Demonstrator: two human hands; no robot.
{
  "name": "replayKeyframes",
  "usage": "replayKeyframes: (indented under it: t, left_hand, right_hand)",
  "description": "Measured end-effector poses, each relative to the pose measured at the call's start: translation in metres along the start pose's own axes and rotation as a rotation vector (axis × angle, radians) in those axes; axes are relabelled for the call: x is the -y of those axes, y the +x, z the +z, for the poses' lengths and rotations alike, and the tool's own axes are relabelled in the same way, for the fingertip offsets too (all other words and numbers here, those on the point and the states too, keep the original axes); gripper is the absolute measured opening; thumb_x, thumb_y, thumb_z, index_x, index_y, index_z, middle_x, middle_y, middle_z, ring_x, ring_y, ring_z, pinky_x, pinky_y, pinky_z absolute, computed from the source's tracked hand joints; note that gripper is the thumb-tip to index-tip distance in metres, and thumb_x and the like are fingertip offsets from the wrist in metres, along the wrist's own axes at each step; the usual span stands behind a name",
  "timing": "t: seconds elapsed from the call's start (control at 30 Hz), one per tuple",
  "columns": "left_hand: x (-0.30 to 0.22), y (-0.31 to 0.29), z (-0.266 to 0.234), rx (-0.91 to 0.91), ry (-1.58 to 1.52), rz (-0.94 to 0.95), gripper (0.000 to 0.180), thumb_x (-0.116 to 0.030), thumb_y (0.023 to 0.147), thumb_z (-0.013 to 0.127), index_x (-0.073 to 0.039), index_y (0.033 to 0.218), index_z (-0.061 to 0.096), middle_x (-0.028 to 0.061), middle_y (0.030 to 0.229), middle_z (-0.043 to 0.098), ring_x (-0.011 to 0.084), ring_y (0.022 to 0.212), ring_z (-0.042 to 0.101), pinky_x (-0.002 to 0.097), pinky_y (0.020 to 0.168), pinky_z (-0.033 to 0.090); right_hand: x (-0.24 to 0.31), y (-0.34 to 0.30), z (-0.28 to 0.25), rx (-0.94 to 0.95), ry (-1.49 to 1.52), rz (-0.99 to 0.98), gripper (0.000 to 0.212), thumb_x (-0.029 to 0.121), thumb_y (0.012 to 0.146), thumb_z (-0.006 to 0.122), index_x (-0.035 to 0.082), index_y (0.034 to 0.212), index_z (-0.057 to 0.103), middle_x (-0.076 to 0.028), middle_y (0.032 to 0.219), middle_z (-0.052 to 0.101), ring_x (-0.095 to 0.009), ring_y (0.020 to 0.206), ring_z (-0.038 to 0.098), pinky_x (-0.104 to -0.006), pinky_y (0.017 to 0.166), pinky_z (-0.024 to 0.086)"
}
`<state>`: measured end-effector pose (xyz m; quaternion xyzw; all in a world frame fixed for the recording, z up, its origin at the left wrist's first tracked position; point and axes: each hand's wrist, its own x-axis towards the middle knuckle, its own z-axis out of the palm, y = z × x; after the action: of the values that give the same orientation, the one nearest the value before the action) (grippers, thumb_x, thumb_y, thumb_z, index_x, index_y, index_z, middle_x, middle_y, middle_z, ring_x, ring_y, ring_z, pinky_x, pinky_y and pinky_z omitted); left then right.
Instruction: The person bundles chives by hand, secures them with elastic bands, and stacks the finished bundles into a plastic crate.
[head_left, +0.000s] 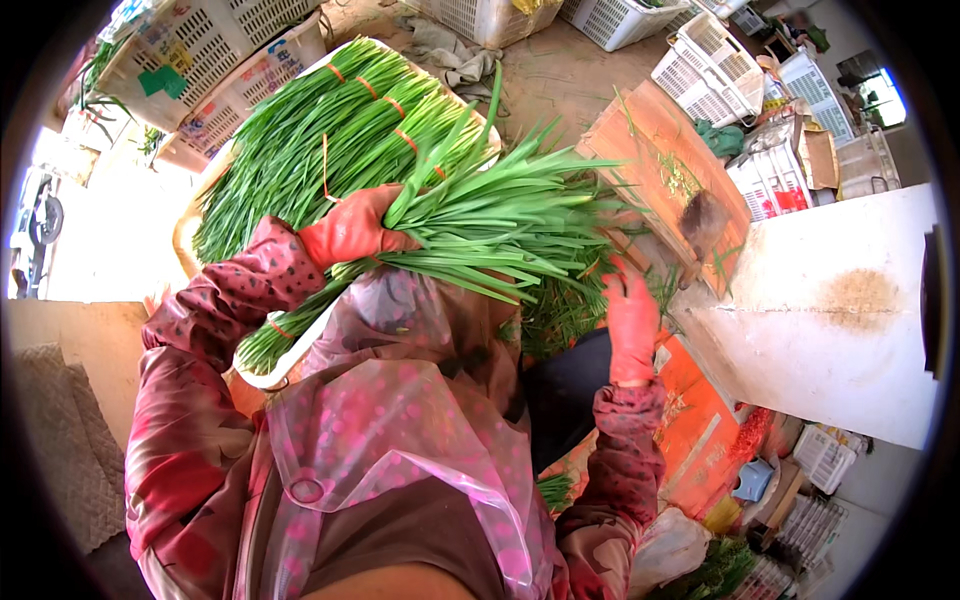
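Note:
My left hand (355, 228), in an orange-red rubber glove, is closed around the stem end of a bunch of garlic chives (490, 225). The loose green leaves fan out to the right across my lap. Beside their tips is my gloved right hand (631, 318), with its fingers apart and nothing visible in them. Several tied chive bundles (310, 135) with orange bands lie in a shallow pale tray (184, 235) at the left. Another banded chive bundle (265, 345) lies at the tray's near end. A see-through pink-dotted apron (400, 420) covers my lap.
Loose green trimmings (560, 315) lie below the held leaves. An orange-brown board (665, 165) leans at the right, next to a large white panel (820, 310). White plastic crates (710, 70) stand at the back right, and stacked crates (200, 60) at the back left.

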<state>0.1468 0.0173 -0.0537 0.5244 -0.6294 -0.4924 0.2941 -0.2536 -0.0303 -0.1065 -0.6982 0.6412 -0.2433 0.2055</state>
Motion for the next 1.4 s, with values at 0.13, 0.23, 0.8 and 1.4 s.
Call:
replayKeyframes:
  t: [0.13,0.23,0.8,1.4]
  left_hand:
    - [0.004,0.021,0.002,-0.037,0.068,-0.031,0.043,-0.021,0.083,0.078,0.002,0.117,0.065,0.0128,0.103,0.070,0.0199,0.094,0.066,0.0348,0.085,0.051]
    - [0.015,0.027,0.001,-0.034,-0.232,-0.150,0.039,-0.017,0.087,0.075,0.003,0.118,0.065,0.0094,0.099,0.072,0.0160,0.090,0.066,0.0319,0.083,0.052]
    - [0.046,-0.008,-0.015,-0.046,0.653,0.290,0.118,-0.032,0.052,0.090,0.007,0.145,0.029,0.0260,0.110,0.062,0.0445,0.103,0.059,0.0481,0.090,0.048]
    - [-0.003,-0.145,0.004,-0.209,0.989,0.266,0.051,-0.025,0.080,0.056,0.001,0.124,0.054,0.0098,0.084,0.059,0.0259,0.080,0.061,0.0426,0.078,0.051]
  right_hand:
    - [0.033,0.000,-0.033,-0.126,0.292,0.122,0.029,0.010,0.097,0.056,0.006,0.124,0.064,-0.009,0.101,0.073,-0.014,0.084,0.068,-0.0275,0.077,0.053]
    - [0.075,-0.002,-0.017,-0.218,0.542,-0.229,0.030,0.003,0.092,0.063,0.006,0.121,0.066,-0.008,0.107,0.072,-0.015,0.087,0.069,-0.0283,0.077,0.056]
    - [0.138,0.023,-0.109,-0.109,0.028,-0.196,0.038,0.011,0.094,0.061,0.007,0.132,0.060,-0.007,0.114,0.070,-0.024,0.098,0.068,-0.0326,0.087,0.052]
    - [0.211,-0.002,0.114,1.825,0.751,1.046,0.061,0.052,0.098,0.053,0.006,0.138,0.051,-0.007,0.125,0.064,-0.017,0.112,0.061,-0.0332,0.097,0.050]
